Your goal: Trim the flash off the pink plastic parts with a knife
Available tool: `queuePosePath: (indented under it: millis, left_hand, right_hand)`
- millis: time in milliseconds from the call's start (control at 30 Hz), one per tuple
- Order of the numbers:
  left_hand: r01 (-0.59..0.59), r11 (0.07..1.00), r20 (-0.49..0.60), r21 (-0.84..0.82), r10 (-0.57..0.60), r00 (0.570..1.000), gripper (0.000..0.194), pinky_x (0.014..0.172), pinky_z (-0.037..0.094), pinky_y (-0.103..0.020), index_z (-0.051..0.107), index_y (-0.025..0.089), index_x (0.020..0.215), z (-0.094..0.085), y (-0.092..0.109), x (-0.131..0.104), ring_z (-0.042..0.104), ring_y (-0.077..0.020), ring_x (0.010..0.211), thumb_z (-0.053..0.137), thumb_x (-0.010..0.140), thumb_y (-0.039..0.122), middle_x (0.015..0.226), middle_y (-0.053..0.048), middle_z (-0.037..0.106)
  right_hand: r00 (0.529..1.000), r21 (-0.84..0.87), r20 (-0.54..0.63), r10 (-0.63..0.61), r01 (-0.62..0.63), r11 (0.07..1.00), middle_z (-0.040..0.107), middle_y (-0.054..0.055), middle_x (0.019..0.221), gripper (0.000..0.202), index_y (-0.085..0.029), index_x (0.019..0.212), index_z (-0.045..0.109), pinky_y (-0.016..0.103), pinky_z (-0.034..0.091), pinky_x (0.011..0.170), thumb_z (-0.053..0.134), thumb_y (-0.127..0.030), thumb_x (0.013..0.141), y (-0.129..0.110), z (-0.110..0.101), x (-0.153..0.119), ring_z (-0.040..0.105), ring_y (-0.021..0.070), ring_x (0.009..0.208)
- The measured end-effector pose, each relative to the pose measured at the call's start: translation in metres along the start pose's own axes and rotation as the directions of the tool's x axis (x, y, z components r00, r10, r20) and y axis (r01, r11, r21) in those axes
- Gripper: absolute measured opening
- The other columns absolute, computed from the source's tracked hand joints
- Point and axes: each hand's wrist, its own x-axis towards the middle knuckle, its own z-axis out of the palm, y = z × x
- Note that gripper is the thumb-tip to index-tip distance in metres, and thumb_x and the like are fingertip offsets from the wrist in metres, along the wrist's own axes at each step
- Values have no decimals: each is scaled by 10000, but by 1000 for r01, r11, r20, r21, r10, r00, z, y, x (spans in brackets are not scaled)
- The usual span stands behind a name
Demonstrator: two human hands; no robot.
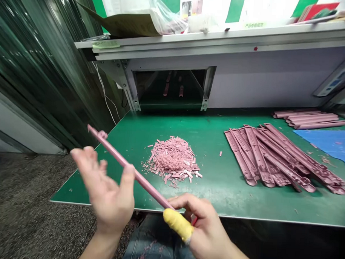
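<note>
A long, narrow pink plastic strip slants across in front of me, its far end raised up to the left with a small curl of pink material near the tip. My right hand is closed around its near end, the thumb in a yellow finger cover. Something small and red shows inside that hand, mostly hidden. Palm up, my left hand is open beneath the strip with its fingers stretched out; its thumb appears to touch the strip's side. Behind the strip lies a heap of pink shavings and offcuts.
On the green table, several pink molded strips are piled at right. More pink strips and a blue sheet lie beyond. A conveyor opening sits below a white shelf. A clear plastic curtain hangs left.
</note>
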Motion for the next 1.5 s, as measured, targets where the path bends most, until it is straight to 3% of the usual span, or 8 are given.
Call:
queuePosePath:
  millis: [67, 167, 233, 467, 733, 867, 1233, 1500]
  left_hand:
    - [-324, 929, 206, 177, 287, 935, 878, 1123, 88, -648, 145, 336, 1497, -10, -6, -5, 71, -372, 1435, 684, 812, 236, 1586, -58, 131]
    - [-653, 756, 590, -46, 548, 593, 587, 1058, 351, -535, 461, 213, 1377, -24, -9, -2, 454, -311, 1270, 639, 824, 125, 1355, -106, 539]
    - [-684, 713, 673, -154, 583, 455, 469, 918, 490, -401, 500, 136, 1332, -29, -8, 7, 583, -238, 1103, 540, 870, 70, 1176, -120, 657]
    - [-829, 559, 800, -29, 510, 316, 445, 1054, 390, -503, 486, 181, 1343, -41, -11, 38, 453, -277, 1292, 424, 916, 72, 1345, -95, 571]
    - [-872, 475, 851, -115, 500, 160, 491, 1122, 205, -606, 456, 208, 1360, -44, 6, 54, 399, -311, 1331, 336, 906, 65, 1345, -52, 576]
    - [-862, 488, 835, -135, 525, 166, 454, 1136, 168, -568, 482, 175, 1343, -45, 7, 53, 457, -304, 1283, 316, 927, 100, 1301, -64, 608]
    - [-606, 794, 719, -53, 452, 529, 556, 870, 529, -322, 433, 101, 1380, -49, 2, 6, 625, -213, 1035, 583, 845, 101, 1189, -118, 656]
    - [-410, 912, 719, 3, 283, 635, 457, 891, 558, -267, 492, 219, 1339, -41, 17, -9, 665, -188, 1031, 543, 886, 203, 1230, -43, 657]
  right_hand:
    - [984, 94, 100, 147, -156, 983, 639, 4, 697, 171, -161, 840, 643, 220, 436, 580, 666, -330, 852, -7, -15, 3, 553, 108, 615]
    - [930, 262, 292, 221, -301, 917, 638, 18, 773, 221, -165, 858, 581, 257, 451, 654, 648, -376, 866, -15, -33, 7, 577, 120, 676]
    - [912, 266, 352, 208, -311, 912, 622, 10, 795, 243, -177, 905, 554, 257, 439, 661, 622, -409, 881, -17, -40, 9, 556, 109, 665]
    - [977, -345, 212, -36, 109, 932, 624, 10, 844, 255, -214, 1019, 602, 232, 378, 662, 384, -346, 1006, -12, -50, 4, 540, 116, 740]
    - [872, -795, 316, -373, 458, 398, 514, -3, 599, 551, -177, 727, 592, 286, 174, 499, 418, -678, 878, -5, -30, 19, 387, 129, 532]
    - [852, -791, 380, -359, 501, 351, 499, -4, 601, 490, -177, 677, 538, 297, 158, 501, 353, -510, 984, -7, -31, 21, 356, 129, 531]
    - [843, -796, 283, -457, 473, 378, 459, 5, 570, 488, -166, 648, 534, 303, 168, 512, 288, -371, 1017, -7, -34, 15, 333, 139, 525]
    - [864, -824, 154, -480, 380, 420, 491, 12, 591, 484, -157, 742, 612, 303, 190, 512, 353, -482, 990, -4, -29, 18, 393, 143, 539]
